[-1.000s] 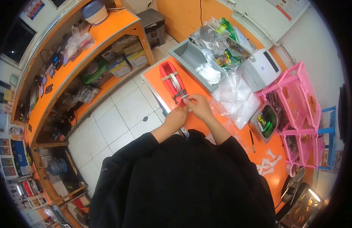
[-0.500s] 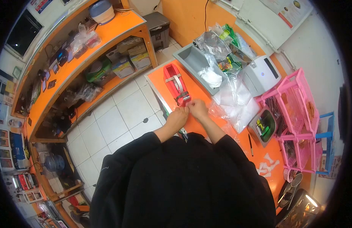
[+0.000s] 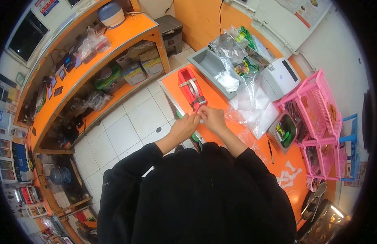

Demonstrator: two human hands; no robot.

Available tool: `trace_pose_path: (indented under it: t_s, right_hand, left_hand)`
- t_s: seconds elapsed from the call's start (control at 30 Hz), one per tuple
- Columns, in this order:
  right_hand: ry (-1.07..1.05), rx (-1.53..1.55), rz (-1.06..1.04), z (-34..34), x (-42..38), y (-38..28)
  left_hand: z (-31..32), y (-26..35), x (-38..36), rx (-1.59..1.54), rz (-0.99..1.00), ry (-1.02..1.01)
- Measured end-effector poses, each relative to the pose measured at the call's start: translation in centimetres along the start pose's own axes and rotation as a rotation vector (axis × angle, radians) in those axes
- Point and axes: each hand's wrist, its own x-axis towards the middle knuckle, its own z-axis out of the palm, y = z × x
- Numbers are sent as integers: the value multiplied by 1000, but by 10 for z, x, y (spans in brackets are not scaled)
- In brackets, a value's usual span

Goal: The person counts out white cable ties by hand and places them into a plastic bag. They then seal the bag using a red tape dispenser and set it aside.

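A long red tool [image 3: 186,77] with a beige band over it and a metal piece at its near end, similar to a tape dispenser, lies on the orange table [image 3: 172,86]. My left hand [image 3: 184,127] is closed, its fingertips pinched together just below the tool's near end. Beside it, my right hand [image 3: 213,119] is closed too, with thumb and forefinger right at that end. The fingertips of both hands meet, and what they pinch is too small to make out.
Right of the tool stands a grey tray [image 3: 208,65] with white material in it. Clear plastic bags [image 3: 253,107], a white machine [image 3: 281,78], a metal container [image 3: 273,132], a pen [image 3: 270,152] and pink baskets [image 3: 318,110] follow further right. White scraps [image 3: 289,175] lie nearer me.
The view has shifted slightly. My left hand has drawn a little left, away from the tool, while my right hand's fingers stay by its near end.
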Motion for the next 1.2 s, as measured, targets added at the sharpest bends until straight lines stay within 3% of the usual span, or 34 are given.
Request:
trace_pose_path:
  t_s: [0.13, 0.23, 0.37, 0.47, 0.57, 0.67, 0.7, 0.8, 0.83, 0.93, 1.13, 1.2]
  right_hand:
    - [-39, 96, 79, -14, -13, -20]
    - [88, 142, 25, -23, -31, -23]
    - [367, -7, -327, -40, -61, -19]
    - [463, -95, -516, -63, -88, -23]
    - [534, -216, -629, -82, -116, -38]
    - [604, -285, -674, -95, -135, -42]
    - [619, -279, -666, -97, -142, -41]
    - [597, -173, -499, -99, -159, -40]
    - [581, -122, -422, -100, -163, -40]
    - [566, 55, -141, -112, -173, -54]
    - [509, 560, 217, -106, -197, -44]
    - [528, 534, 244, -107, -202, -43]
  left_hand:
    - [-15, 3, -6, -46, 59, 25]
    - [-27, 16, -6, -124, 37, -9]
    - [-64, 50, -4, -352, 13, -41]
    - [-96, 53, 1, -711, 66, -366]
    - [-98, 46, 12, -1562, -245, -851]
    - [-93, 61, 8, -1801, -359, -1285]
    - [-91, 68, 6, -1907, -353, -1314]
    - [-95, 89, 3, -1630, -348, -1196]
    - [-107, 99, 7, -1407, -271, -1058]
    - [-97, 115, 5, -915, 231, -467]
    - [-102, 136, 16, -503, 386, -450]
    - [-101, 140, 16, -438, 484, -300]
